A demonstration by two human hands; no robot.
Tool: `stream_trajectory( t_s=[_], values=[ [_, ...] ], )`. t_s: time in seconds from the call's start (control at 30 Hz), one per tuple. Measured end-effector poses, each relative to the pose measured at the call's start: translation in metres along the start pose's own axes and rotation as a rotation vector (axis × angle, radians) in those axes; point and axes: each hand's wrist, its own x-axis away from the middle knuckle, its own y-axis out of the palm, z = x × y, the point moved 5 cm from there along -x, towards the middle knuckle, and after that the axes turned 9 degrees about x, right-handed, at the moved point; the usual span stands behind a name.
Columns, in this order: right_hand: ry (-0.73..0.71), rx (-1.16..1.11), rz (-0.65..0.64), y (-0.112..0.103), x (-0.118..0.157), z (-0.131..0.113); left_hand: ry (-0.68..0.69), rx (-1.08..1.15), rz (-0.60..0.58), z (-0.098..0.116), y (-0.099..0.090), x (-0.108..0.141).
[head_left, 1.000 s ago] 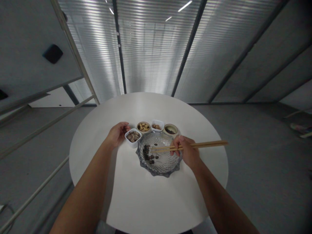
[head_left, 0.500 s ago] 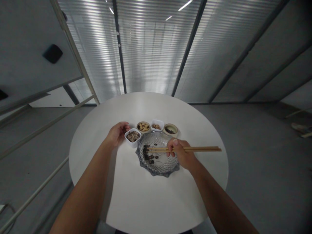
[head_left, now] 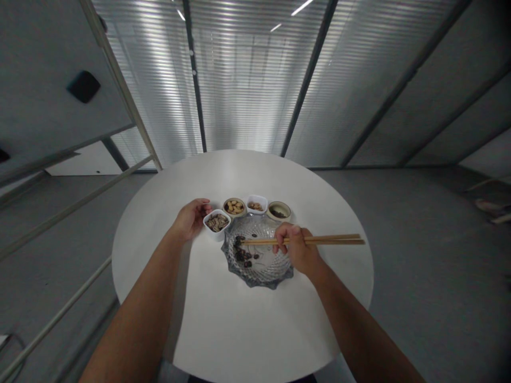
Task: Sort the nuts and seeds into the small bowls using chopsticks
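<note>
My right hand [head_left: 296, 247] is closed around a pair of wooden chopsticks [head_left: 335, 240], held nearly level. Their tips reach dark seeds or beans [head_left: 240, 254] heaped on the left side of a scalloped glass dish [head_left: 263, 274]; whether a piece is pinched cannot be made out. My left hand [head_left: 191, 219] rests on the table, fingers loosely bent and apart, right beside a white square bowl [head_left: 216, 224] of striped seeds. Its fingertips lie at the bowl's far left edge; contact is unclear.
Behind the dish stand a tan bowl of pale nuts [head_left: 234, 206], a white bowl of brown nuts [head_left: 256, 204] and a tan bowl with dark pieces [head_left: 279, 211]. The round white table [head_left: 223, 330] carries everything. A pale metal frame [head_left: 115, 69] rises at left.
The chopsticks have shifted slightly, their tips now closer together and a little higher among the dark pieces. My left hand keeps its place by the white bowl.
</note>
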Motion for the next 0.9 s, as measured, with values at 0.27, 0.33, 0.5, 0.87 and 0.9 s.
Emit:
stream_trajectory(
  t_s=[0.27, 0.33, 0.5, 0.87, 0.9],
  values=[
    [0.037, -0.205, 0.146, -0.016, -0.006, 0.001, -0.020, 0.005, -0.013, 0.000, 0.000, 0.000],
    [0.026, -0.145, 0.047, -0.012, -0.004, 0.000, -0.016, -0.001, -0.017, 0.000, 0.000, 0.000],
    [0.007, 0.004, -0.109, -0.005, 0.000, -0.002, -0.006, -0.002, -0.008, 0.002, 0.002, 0.002],
    [0.079, 0.029, -0.105, 0.001, 0.000, 0.000, -0.022, 0.005, -0.002, 0.000, 0.003, 0.001],
    [0.085, 0.019, -0.088, 0.001, 0.000, 0.002, -0.022, 0.008, 0.001, 0.000, 0.002, 0.000]
  ],
)
